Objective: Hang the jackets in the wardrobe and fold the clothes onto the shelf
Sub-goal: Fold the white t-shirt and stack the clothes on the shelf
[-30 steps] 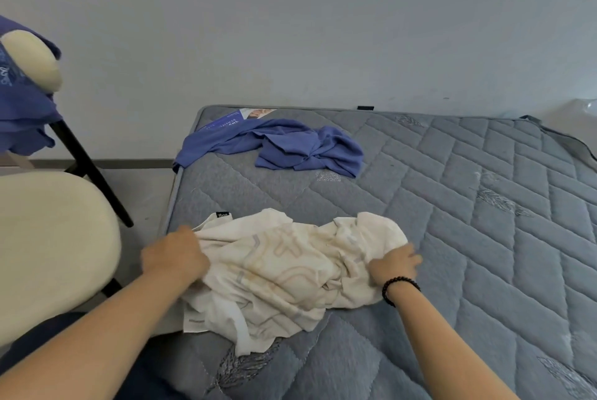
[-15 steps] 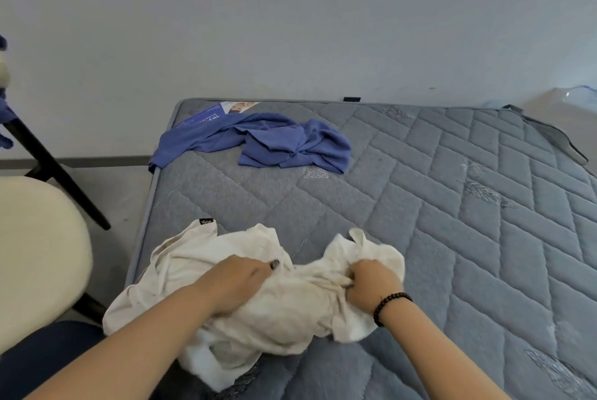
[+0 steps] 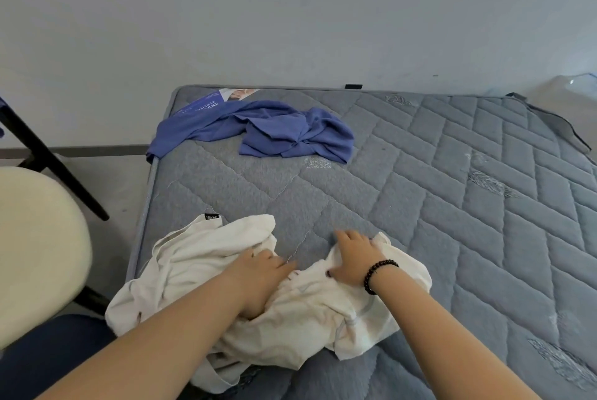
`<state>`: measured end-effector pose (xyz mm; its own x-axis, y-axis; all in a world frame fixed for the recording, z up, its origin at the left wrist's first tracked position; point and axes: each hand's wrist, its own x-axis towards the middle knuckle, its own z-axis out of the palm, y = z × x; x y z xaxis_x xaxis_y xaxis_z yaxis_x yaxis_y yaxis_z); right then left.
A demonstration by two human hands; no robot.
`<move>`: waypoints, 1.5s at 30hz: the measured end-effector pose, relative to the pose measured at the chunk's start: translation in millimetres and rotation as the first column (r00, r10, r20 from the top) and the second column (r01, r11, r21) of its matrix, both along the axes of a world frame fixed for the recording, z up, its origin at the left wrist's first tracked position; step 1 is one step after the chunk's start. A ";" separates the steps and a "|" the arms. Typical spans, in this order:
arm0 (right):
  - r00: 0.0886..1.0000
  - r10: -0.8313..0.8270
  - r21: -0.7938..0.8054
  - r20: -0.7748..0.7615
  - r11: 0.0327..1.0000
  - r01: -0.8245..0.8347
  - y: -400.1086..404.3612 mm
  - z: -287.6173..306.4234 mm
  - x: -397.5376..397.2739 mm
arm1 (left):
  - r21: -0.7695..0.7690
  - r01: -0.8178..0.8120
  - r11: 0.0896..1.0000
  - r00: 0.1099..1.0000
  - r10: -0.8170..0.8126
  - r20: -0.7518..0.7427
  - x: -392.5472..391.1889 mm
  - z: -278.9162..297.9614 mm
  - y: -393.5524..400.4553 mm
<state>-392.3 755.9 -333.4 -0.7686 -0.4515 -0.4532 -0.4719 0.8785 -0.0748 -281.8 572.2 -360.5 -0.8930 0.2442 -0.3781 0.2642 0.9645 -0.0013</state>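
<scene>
You are leaning over the grey quilted mattress (image 3: 436, 205) with a crumpled cream garment (image 3: 200, 257) lying at its near left corner, part of it drooping over the edge. Your left hand (image 3: 258, 273) is lying flat on the cloth, fingers straight and close together, pointing right. Your right hand (image 3: 352, 257), with a dark bead bracelet (image 3: 376, 273) at the wrist, is pressing on the garment's right side with fingers spread. A blue garment (image 3: 274, 134) is lying bunched near the mattress's far left corner, well apart. A cream chair seat (image 3: 35, 244) is standing to your left.
</scene>
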 end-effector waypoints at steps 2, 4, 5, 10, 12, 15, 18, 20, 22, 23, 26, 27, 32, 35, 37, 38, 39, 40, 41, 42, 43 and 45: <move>0.998 -0.046 0.144 0.042 0.989 0.040 6.2 -4.6 -3.8 | -0.039 -0.027 0.999 0.995 0.023 -0.102 1.5 7.1 -7.7; 0.996 -0.073 0.197 0.051 0.979 0.061 12.4 -2.7 -7.9 | -0.056 -0.130 0.990 0.981 0.121 -0.149 5.5 13.9 -19.4; 0.996 -0.068 0.218 0.064 0.975 0.053 14.0 -1.8 -8.7 | -0.068 -0.206 0.976 0.967 0.192 -0.168 8.9 18.3 -26.3; 0.985 -0.098 -0.064 -0.141 0.994 0.090 8.4 3.6 -12.4 | -0.010 -0.621 0.784 0.757 0.596 -0.270 25.8 39.8 -73.7; 0.948 -0.198 -0.368 -0.249 0.925 0.097 2.6 12.6 -14.9 | 0.003 -0.697 0.717 0.682 0.665 -0.304 32.0 49.8 -94.2; 0.911 -0.191 -0.642 -0.366 0.760 -0.099 -13.7 20.4 -16.5 | -0.074 -0.730 0.679 0.659 0.672 -0.339 44.3 65.0 -120.4; 0.974 -0.076 -0.694 -0.214 0.714 -0.097 -34.3 19.9 -20.6 | -0.150 -0.637 0.756 0.756 0.575 -0.313 59.7 67.6 -139.5; 0.997 0.066 -0.549 -0.035 0.833 -0.074 -38.9 11.6 -26.2 | 0.019 -0.538 0.843 0.821 0.529 -0.218 69.7 57.2 -146.0; 0.971 0.135 -0.350 0.198 0.935 -0.059 -35.0 1.0 -26.9 | 0.325 -0.530 0.783 0.818 0.574 -0.049 77.1 51.0 -142.7; 0.942 0.143 -0.287 0.303 0.956 -0.053 -32.3 -2.5 -24.3 | 0.436 -0.544 0.717 0.801 0.598 0.016 78.6 49.2 -139.3; 0.900 0.115 -0.281 0.420 0.960 0.008 -24.3 -7.7 -21.8 | 0.635 -0.610 0.474 0.696 0.704 0.143 72.5 48.9 -129.6; 0.903 0.096 -0.298 0.419 0.954 0.037 -23.2 -6.0 -21.9 | 0.651 -0.641 0.407 0.650 0.739 0.177 69.0 50.0 -128.3; 0.931 -0.114 -0.293 0.347 0.930 0.223 -25.0 0.8 -14.8 | 0.436 -0.698 0.568 0.686 0.706 0.177 64.5 50.4 -122.4; 0.978 -0.027 -0.092 0.206 0.995 0.047 -31.4 -1.4 -3.1 | 0.449 -0.622 0.641 0.752 0.648 0.117 71.5 46.4 -115.8; 0.992 0.077 0.040 0.100 0.996 -0.081 -37.2 -2.3 6.1 | 0.527 -0.589 0.613 0.735 0.677 0.035 76.6 48.9 -114.3; 0.992 0.125 0.060 0.024 0.990 -0.126 -38.9 -1.8 8.4 | 0.586 -0.564 0.582 0.716 0.698 -0.004 79.1 51.6 -115.0; 0.985 0.165 0.052 -0.059 0.985 -0.162 -39.5 0.2 9.1 | 0.642 -0.539 0.546 0.693 0.720 -0.031 82.2 56.6 -114.5; 0.974 0.187 0.015 -0.131 0.982 -0.186 -38.4 2.8 8.2 | 0.686 -0.518 0.511 0.667 0.743 -0.050 85.0 62.5 -113.8; 0.967 0.179 -0.067 -0.179 0.979 -0.193 -35.7 6.0 5.6 | 0.714 -0.500 0.490 0.644 0.762 -0.071 87.7 69.6 -112.4; 0.973 0.134 -0.205 -0.189 0.963 -0.172 -32.1 10.2 3.0 | 0.732 -0.481 0.482 0.623 0.776 -0.101 90.0 76.8 -111.1; 0.982 0.071 -0.372 -0.173 0.919 -0.132 -28.2 16.0 0.7 | 0.748 -0.463 0.475 0.600 0.789 -0.129 91.7 84.3 -110.3; 0.991 -0.057 -0.651 -0.124 0.758 -0.038 -22.5 36.5 -0.6 | 0.787 -0.428 0.445 0.547 0.820 -0.166 92.8 101.7 -110.2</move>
<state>-392.9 733.4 -296.9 -0.8037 -0.5928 0.0505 -0.5108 0.6440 -0.5696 -189.0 461.9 -258.7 -0.8651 -0.4880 0.1157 -0.2688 0.6460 0.7144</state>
